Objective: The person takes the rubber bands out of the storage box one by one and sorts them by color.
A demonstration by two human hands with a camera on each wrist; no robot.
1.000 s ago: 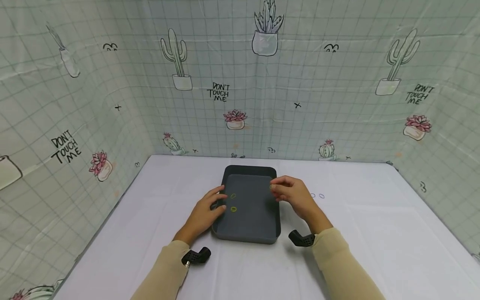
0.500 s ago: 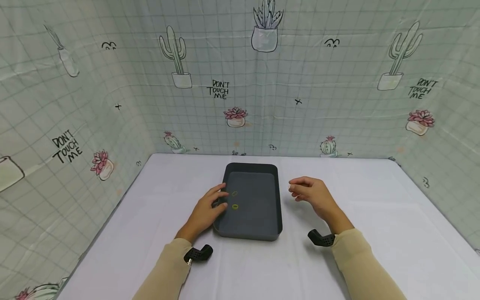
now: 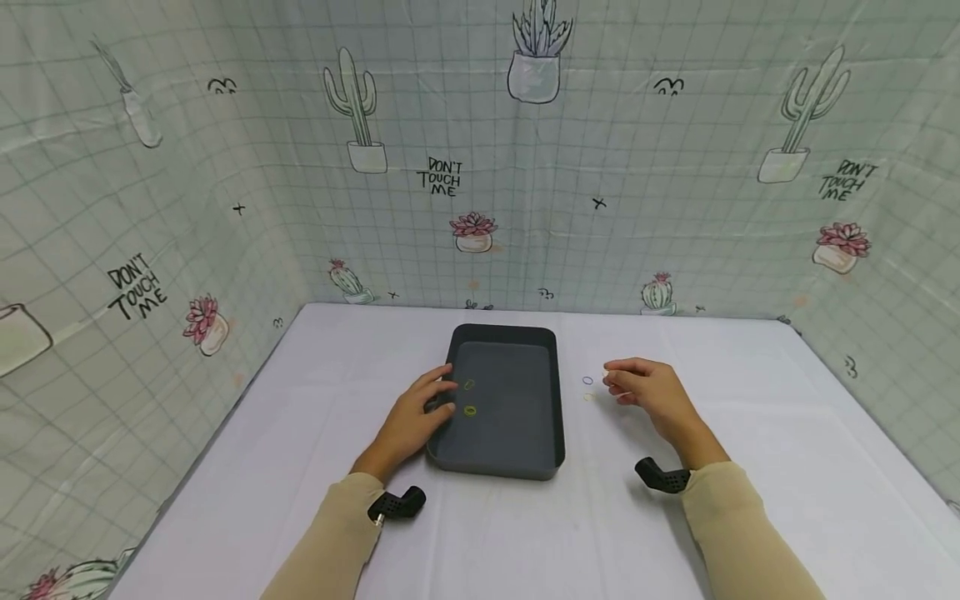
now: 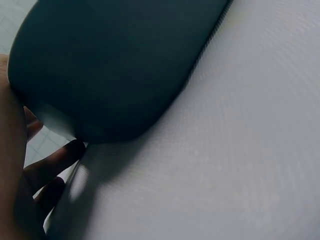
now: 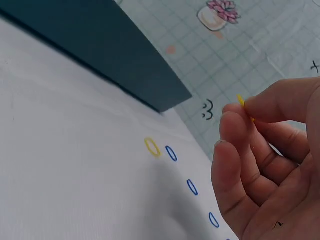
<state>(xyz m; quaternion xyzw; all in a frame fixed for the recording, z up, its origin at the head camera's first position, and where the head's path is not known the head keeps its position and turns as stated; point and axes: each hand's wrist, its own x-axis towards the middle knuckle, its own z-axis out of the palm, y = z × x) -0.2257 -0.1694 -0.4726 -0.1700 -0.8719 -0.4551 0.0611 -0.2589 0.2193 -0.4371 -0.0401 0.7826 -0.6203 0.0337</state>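
Note:
My right hand (image 3: 651, 393) is raised over the table to the right of the dark grey tray (image 3: 510, 433). Between thumb and forefinger it pinches a small yellow rubber band (image 5: 241, 100), plain in the right wrist view. Below and beyond that hand, a yellow rubber band (image 5: 152, 147) and several blue rubber bands (image 5: 192, 187) lie spaced out on the cloth. My left hand (image 3: 407, 423) holds the tray's left side, thumb and some fingers over the rim, other fingers outside against the wall. Inside the tray, near that hand, lie yellow rubber bands (image 3: 470, 412).
A white cloth (image 3: 480, 542) covers the table. Behind and at both sides hangs a pale gridded curtain (image 3: 300, 233) with cactus drawings. Each wrist wears a black camera mount, the right mount (image 3: 662, 477) and the left mount (image 3: 397, 503).
My right hand has moved right, from the tray's right rim out over the cloth, bringing blue and yellow rubber bands beside the tray into sight. The left hand stays on the tray.

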